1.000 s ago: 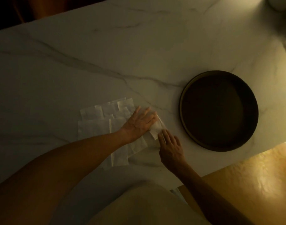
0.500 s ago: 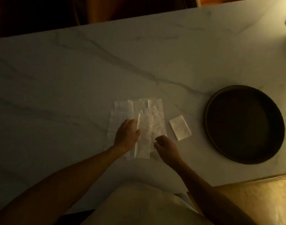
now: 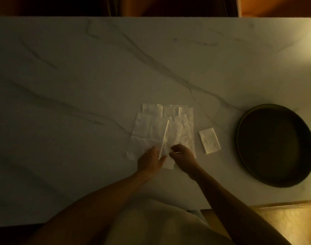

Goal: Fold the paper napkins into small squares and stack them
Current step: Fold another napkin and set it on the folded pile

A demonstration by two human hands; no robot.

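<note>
Several thin white paper napkins (image 3: 151,131) lie spread and overlapping on the marble table (image 3: 80,85). One napkin (image 3: 174,135) in the pile has its left edge raised as a pale upright strip. My left hand (image 3: 150,160) pinches that napkin's near left corner. My right hand (image 3: 182,156) pinches its near edge just to the right, fingers curled. A small folded napkin square (image 3: 209,143) lies flat by itself to the right of the pile, apart from both hands.
A dark round tray (image 3: 243,152) sits at the right of the table. The table's near edge runs below my forearms, with a yellowish floor (image 3: 283,221) at the lower right. The room is dim.
The folded square was let go and now lies alone right of the pile. Both hands moved back to the pile's near edge and took hold of another napkin.
</note>
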